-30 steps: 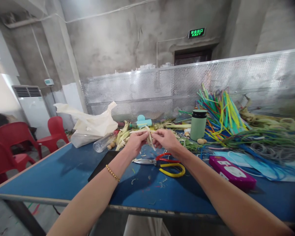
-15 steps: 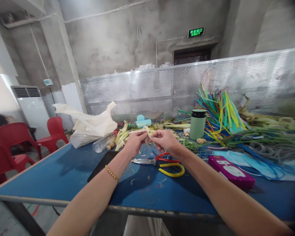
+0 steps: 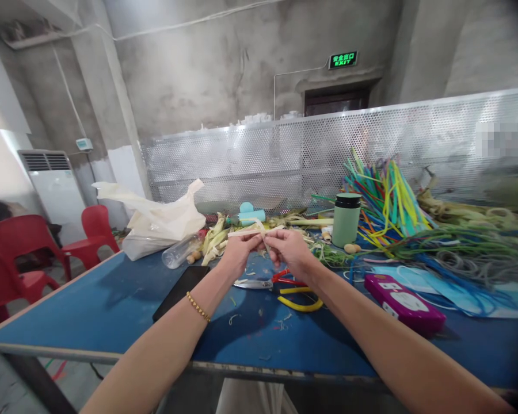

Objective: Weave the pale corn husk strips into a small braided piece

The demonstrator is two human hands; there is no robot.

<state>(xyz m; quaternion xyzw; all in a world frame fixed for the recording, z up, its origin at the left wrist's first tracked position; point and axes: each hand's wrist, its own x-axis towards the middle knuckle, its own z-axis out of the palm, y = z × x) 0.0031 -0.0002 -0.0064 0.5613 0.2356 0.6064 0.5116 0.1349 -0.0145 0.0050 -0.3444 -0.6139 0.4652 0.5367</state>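
My left hand [image 3: 236, 253] and my right hand [image 3: 288, 248] meet above the blue table [image 3: 90, 305], fingers pinched together on pale straw-like husk strips [image 3: 259, 232]. The strips stick out sideways above both hands and a short end hangs between them. Just below the hands on the table lie scissors with red and yellow handles [image 3: 285, 287]. A gold bead bracelet [image 3: 197, 306] sits on my left wrist.
A pile of pale husks [image 3: 216, 236], a clear plastic bottle [image 3: 179, 250] and a white plastic bag [image 3: 155, 221] lie left of the hands. A black phone [image 3: 179, 284], green tumbler [image 3: 346, 219], coloured plastic strips [image 3: 384, 195], magenta box [image 3: 403, 303]. Red chairs [image 3: 21, 247] stand at left.
The hands have drawn closer together and risen slightly, and the strips now lie more level across the fingertips. The hanging end between the hands looks shorter.
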